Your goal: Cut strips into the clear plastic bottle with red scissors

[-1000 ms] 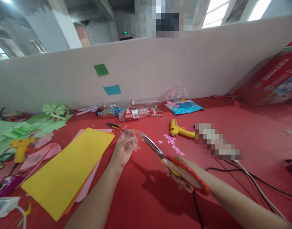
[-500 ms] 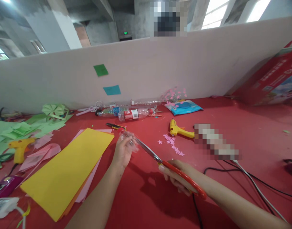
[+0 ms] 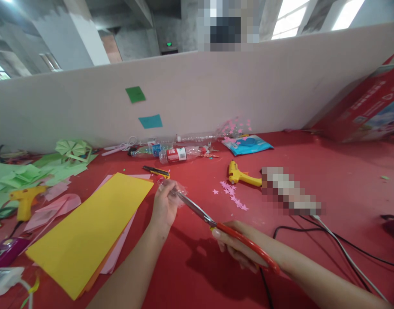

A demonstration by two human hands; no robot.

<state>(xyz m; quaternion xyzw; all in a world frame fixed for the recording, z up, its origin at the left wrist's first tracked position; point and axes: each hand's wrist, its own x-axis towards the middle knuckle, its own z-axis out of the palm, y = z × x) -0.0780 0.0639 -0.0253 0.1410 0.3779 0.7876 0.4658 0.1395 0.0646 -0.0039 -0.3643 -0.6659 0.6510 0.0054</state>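
Pinched in my left hand (image 3: 165,201) is a clear plastic bottle piece (image 3: 181,189) with a red cap, held above the red table. My right hand (image 3: 238,244) grips red-handled scissors (image 3: 248,242), whose blades point up and left and touch the clear plastic beside my left fingers. How far the blades are apart is hard to make out. Just behind my left hand lies a yellow and black utility knife (image 3: 156,172). Small pink paper stars (image 3: 233,195) lie scattered beyond my right hand.
Yellow paper (image 3: 90,231) lies left of my left arm, on orange and pink sheets. Glue guns (image 3: 245,176) lie right and left. Plastic bottles (image 3: 175,155) and a blue packet (image 3: 248,145) rest along the white partition (image 3: 197,94). Black cable (image 3: 299,229) crosses the right side.
The bottle piece has tilted in my left hand, its red cap moving left and down. The scissors have shifted slightly left, with the blades still at the plastic.
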